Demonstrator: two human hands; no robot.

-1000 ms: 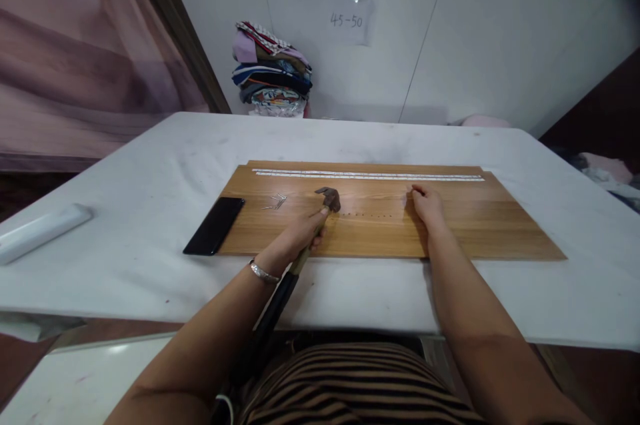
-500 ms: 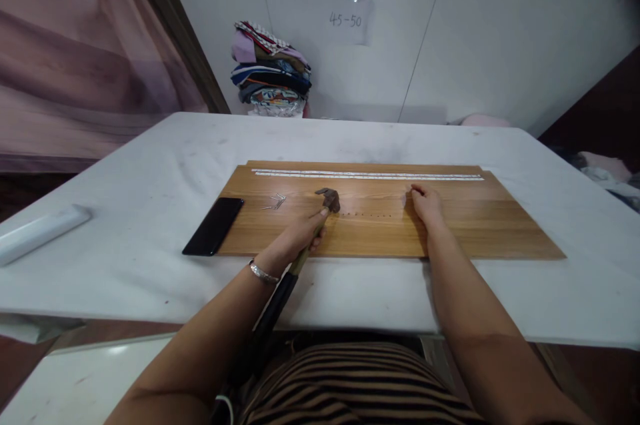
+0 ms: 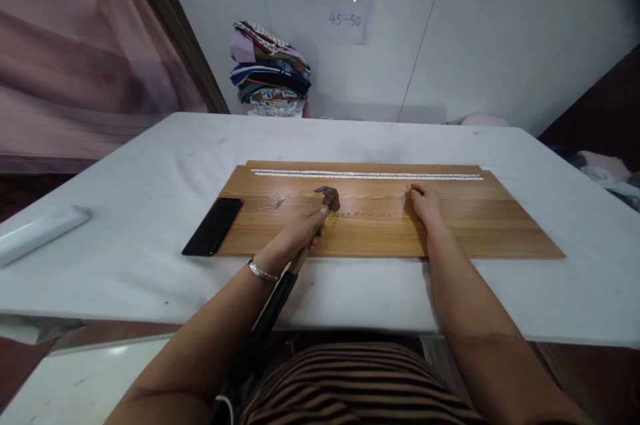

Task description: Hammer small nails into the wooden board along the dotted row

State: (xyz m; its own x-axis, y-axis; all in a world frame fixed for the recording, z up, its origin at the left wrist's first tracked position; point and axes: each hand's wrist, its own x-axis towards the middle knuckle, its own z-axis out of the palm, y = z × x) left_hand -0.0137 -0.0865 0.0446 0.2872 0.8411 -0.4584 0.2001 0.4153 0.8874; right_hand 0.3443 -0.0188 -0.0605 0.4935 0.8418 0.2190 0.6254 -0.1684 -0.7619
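We have the wooden board (image 3: 500, 231) flat on the white-covered bench (image 3: 125, 211), long side toward us. Our left hand (image 3: 304, 233) is closed around the hammer (image 3: 283, 291) just below its head, with the thumb along the handle. The claw head is over the middle-left of the board; the black grip slants back past the bench's near edge toward our body. A silver bracelet (image 3: 263, 271) circles the left wrist.

Our right hand (image 3: 426, 206) is over the board, right of centre, fingers curled and tips drawn close together. Something thin may sit at the tips; too small for us to tell whether it is held.

Between the hands runs a row of small dark dots (image 3: 370, 215); we cannot tell nail heads from holes. Loose nails (image 3: 278, 200) lie in a little group left of the hammer head. Two pale marked strips (image 3: 370, 176) run along the far side. A black slab-like device (image 3: 213, 226) covers part of the board's left edge.
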